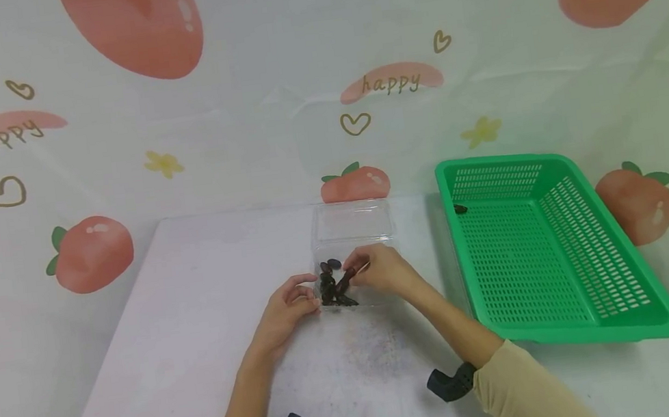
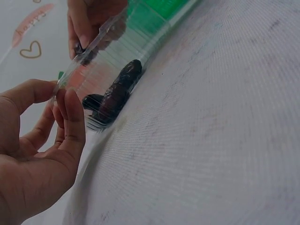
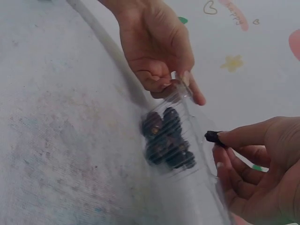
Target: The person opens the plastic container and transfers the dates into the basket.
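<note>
A clear plastic box with its hinged lid raised stands on the table. Several dark, wrinkled dates are heaped at its left side. My left hand pinches the box's left rim between thumb and fingers, as the left wrist view shows up close. Over the box, my right hand holds one date between thumb and fingertips. In the right wrist view this date is beside the box wall, apart from the heap.
A large green slotted basket stands to the right of the box. One dark date lies in its far left corner. Behind the white table hangs a cloth printed with fruit and hearts.
</note>
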Tool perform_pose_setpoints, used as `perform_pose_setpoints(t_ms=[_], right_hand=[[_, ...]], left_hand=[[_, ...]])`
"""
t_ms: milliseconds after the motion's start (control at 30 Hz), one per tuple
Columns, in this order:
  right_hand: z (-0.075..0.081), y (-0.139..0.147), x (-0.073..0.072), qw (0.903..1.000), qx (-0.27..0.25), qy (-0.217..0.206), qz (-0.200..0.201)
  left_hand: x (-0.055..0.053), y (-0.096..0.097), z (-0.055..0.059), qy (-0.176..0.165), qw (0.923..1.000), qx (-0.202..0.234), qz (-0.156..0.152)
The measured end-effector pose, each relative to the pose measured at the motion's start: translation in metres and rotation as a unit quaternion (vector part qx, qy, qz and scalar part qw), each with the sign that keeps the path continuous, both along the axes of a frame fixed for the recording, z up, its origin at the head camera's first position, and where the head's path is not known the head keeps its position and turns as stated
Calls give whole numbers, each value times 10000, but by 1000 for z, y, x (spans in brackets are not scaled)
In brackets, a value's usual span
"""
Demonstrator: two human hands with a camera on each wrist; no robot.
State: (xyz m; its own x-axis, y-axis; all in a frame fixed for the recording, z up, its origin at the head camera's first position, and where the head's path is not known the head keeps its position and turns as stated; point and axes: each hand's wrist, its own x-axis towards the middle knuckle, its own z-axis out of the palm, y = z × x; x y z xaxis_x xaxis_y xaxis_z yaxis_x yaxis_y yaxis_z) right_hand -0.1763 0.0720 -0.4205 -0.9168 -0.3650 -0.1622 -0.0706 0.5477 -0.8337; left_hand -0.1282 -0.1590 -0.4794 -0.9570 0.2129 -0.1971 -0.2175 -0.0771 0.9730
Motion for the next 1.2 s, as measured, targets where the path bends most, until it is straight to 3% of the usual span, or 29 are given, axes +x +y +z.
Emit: perform_pose_setpoints(t_ms=[267,500,867,1200], right_hand=[[21,12,5,9999,-24,153,33],[35,30,9,9984,-406,326,232],[43,64,-1,9953,-928,-118,257],[55,109,-13,9932,-1069,-401,-220]], left_hand=[[-1,-1,0,20,10000,-3,-3],[-1,-1,-1,-1,10000,-27,15],[0,0,-4,-42,10000,-3,63],[1,0,-3,-76,9999,18,106]])
